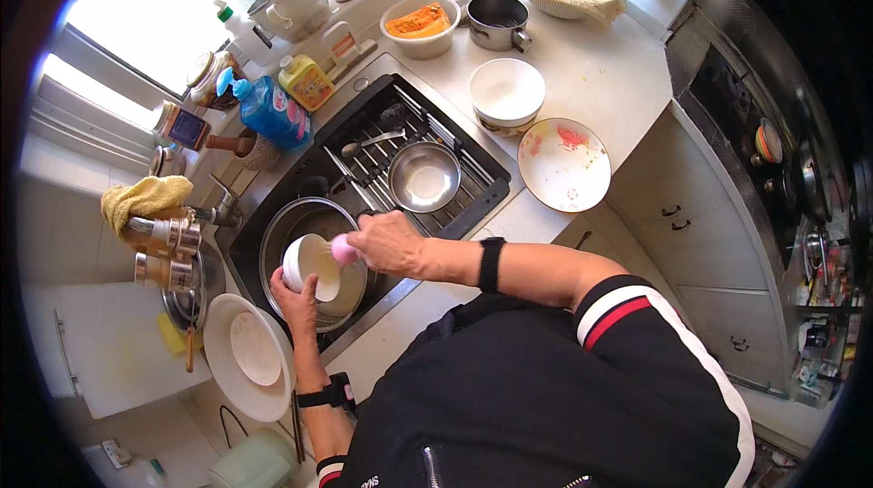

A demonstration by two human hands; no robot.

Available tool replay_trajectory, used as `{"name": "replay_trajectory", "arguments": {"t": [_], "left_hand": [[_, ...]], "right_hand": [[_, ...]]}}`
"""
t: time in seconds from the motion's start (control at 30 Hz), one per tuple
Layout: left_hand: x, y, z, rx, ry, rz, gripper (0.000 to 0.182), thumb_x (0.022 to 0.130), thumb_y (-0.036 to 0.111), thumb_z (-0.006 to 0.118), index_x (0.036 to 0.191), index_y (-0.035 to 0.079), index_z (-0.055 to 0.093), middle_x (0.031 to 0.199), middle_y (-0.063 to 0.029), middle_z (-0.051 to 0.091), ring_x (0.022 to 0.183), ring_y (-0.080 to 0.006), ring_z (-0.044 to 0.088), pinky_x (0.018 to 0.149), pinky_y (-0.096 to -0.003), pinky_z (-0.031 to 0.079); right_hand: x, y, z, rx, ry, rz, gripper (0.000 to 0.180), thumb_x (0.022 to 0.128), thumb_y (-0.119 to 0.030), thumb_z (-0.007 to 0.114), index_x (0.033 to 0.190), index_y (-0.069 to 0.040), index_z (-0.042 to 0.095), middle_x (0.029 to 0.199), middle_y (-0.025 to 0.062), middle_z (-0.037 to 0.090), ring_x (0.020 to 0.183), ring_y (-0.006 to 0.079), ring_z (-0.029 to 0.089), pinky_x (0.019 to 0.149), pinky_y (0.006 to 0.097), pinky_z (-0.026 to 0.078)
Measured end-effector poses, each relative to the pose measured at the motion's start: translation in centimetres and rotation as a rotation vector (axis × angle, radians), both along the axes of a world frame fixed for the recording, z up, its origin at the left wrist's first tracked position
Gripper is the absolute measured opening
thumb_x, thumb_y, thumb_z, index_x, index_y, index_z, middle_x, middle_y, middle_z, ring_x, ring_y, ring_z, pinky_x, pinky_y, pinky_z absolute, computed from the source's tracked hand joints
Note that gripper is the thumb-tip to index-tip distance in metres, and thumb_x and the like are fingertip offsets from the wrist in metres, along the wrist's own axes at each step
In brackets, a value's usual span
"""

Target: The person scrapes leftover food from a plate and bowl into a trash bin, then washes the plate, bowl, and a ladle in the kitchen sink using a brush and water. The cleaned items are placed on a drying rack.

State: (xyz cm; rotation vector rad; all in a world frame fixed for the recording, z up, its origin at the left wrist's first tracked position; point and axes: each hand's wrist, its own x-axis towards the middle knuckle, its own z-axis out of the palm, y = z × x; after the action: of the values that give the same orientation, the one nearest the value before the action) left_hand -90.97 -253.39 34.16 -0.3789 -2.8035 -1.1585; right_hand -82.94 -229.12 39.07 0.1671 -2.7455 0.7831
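Observation:
My left hand grips a small white bowl by its rim and side, tilted over a large metal pot that stands in the sink. In my right hand is a brush with a pink handle; its bristles reach into the bowl, partly blurred. Liquid shows in the pot beneath. Just right of the pot, a metal bowl rests on a drying rack set across the sink, with a spoon lying behind it.
Right of the sink stand stacked white bowls, a plate with red print and a small saucepan. A blue soap bottle stands behind the sink. At left are a faucet draped by a yellow cloth, and a white basin.

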Motion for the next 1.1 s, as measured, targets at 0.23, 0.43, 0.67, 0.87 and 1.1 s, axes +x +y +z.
{"name": "replay_trajectory", "arguments": {"t": [0.23, 0.43, 0.67, 0.87, 1.1], "left_hand": [[-0.2, 2.2, 2.9, -0.279, 0.326, 0.140, 0.073, 0.068, 0.036, 0.072, 0.120, 0.000, 0.036, 0.110, -0.0197, 0.042, 0.104, -0.0347, 0.042, 0.091, -0.0411, 0.034], [-1.6, 8.5, 3.4, 0.746, -0.657, 0.135, 0.038, 0.085, 0.028, 0.053, 0.114, 0.007, 0.041, 0.102, -0.0102, 0.054, 0.088, -0.0233, 0.057, 0.060, -0.0401, 0.051], [0.6, 19.9, 0.9, 0.710, -1.027, 0.014, 0.044, 0.082, 0.018, 0.039, 0.122, 0.001, 0.041, 0.113, -0.0184, 0.052, 0.098, -0.0325, 0.056, 0.074, -0.0497, 0.050], [-1.0, 22.9, -2.4, 0.444, -1.050, -0.069, 0.043, 0.078, 0.016, 0.039, 0.118, 0.001, 0.045, 0.101, -0.0159, 0.059, 0.080, -0.0290, 0.062, 0.063, -0.0445, 0.054], [-1.3, 23.3, -4.4, 0.317, -0.913, 0.047, 0.044, 0.076, 0.005, 0.043, 0.118, 0.003, 0.031, 0.096, -0.0149, 0.055, 0.067, -0.0283, 0.062, 0.053, -0.0368, 0.055]], "right_hand": [[7.1, 5.8, 0.2, -0.283, 0.183, -0.292, 0.019, 0.078, -0.026, 0.060, 0.088, -0.010, 0.063, 0.072, 0.0111, 0.060, 0.065, 0.0257, 0.060, 0.057, 0.0338, 0.048], [12.2, 11.0, -1.4, -1.189, -0.043, -0.561, 0.031, 0.087, -0.027, 0.053, 0.106, -0.002, 0.057, 0.071, -0.0003, 0.055, 0.064, 0.0053, 0.047, 0.059, 0.0207, 0.040], [13.1, 13.2, -3.7, -1.222, -0.033, -0.689, 0.036, 0.089, -0.028, 0.051, 0.108, 0.002, 0.053, 0.073, 0.0000, 0.053, 0.066, 0.0069, 0.047, 0.060, 0.0208, 0.038], [13.5, 12.7, -6.1, -1.165, -0.053, -0.757, 0.036, 0.088, -0.025, 0.051, 0.112, 0.002, 0.049, 0.081, 0.0073, 0.057, 0.070, 0.0138, 0.054, 0.068, 0.0268, 0.044], [14.0, 11.2, -5.3, -0.276, -0.442, -0.634, 0.049, 0.081, -0.027, 0.057, 0.119, 0.000, 0.042, 0.095, 0.0262, 0.056, 0.079, 0.0329, 0.060, 0.067, 0.0425, 0.048]]}}
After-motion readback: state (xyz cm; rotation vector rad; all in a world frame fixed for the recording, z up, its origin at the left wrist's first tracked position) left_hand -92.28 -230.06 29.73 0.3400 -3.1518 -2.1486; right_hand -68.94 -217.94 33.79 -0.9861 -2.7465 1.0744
